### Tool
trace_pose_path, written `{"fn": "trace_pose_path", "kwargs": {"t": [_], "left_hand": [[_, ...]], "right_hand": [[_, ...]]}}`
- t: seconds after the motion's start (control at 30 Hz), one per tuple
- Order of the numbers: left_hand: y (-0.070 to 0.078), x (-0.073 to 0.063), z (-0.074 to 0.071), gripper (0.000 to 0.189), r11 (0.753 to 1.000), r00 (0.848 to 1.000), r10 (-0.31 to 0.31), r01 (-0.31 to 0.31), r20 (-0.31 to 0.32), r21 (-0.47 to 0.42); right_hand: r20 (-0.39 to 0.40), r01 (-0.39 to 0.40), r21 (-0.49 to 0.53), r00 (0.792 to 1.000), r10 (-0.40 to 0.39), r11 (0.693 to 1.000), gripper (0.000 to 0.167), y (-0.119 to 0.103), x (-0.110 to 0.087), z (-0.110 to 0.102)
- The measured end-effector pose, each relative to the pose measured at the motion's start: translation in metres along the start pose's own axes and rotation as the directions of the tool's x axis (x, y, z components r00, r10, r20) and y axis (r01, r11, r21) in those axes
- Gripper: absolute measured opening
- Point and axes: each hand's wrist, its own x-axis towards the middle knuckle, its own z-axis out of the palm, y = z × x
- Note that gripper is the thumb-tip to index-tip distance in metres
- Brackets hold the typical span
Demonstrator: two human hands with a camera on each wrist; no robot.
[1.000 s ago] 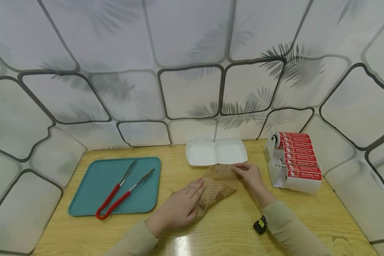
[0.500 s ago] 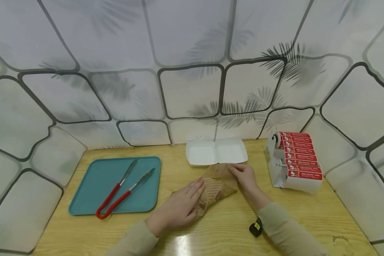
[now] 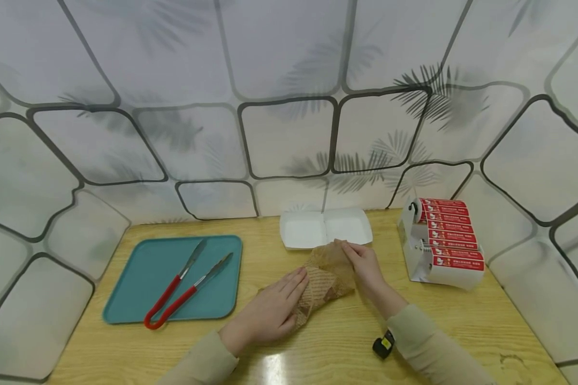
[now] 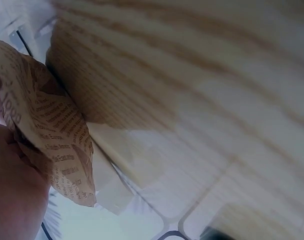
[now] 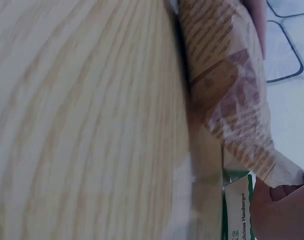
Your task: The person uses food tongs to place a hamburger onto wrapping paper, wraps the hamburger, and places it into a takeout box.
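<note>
Two bare hands, seen through my remote feed, work at one crumpled brown paper packet [image 3: 320, 283] printed with darker lettering, lying at mid-table. The left hand [image 3: 270, 306] rests on the packet's left part, its fingers straight and together, pressing rather than gripping. The right hand [image 3: 368, 270] pinches the packet's thin far corner between thumb and fingers. Beside the right beige sleeve [image 3: 435, 342] is a small black object with a yellow patch [image 3: 382, 345]. Just beyond the packet stands a shallow white box [image 3: 302, 230], unfolded into two halves; my right wrist view reads "Hamburger" on its side. Farther left, a rectangular teal tray [image 3: 125, 289] bears metal tongs with red handles [image 3: 175, 306], spread in a V. Farther right stands a white dispenser [image 3: 418, 271] with a roll of red labels [image 3: 450, 227]. Everything sits on a pale wood-grain table [image 3: 337, 347], before a white, grey-lined wall [image 3: 289, 139] with leaf shapes.
</note>
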Motion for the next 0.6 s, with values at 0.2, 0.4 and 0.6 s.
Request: {"fn": "trace_pose_path", "kwargs": {"t": [0.2,0.4,0.6], "left_hand": [[0.0,0.0,0.0,0.076,1.0,1.0,-0.002,0.002,0.002,-0.007],[-0.001,0.0,0.002,0.076,1.0,1.0,-0.002,0.002,-0.002,-0.009],[0.0,0.001,0.002,0.076,1.0,1.0,0.001,-0.001,-0.014,-0.009]], "right_hand": [[0.037,-0.06,0.091,0.998,0.057,0.994,0.042,-0.007,-0.005,0.006],[0.086,-0.051,0.068,0.995,0.045,0.996,0.044,-0.01,-0.007,0.008],[0.116,-0.018,0.037,0.993,0.013,0.999,0.043,-0.016,-0.011,0.013]]}}
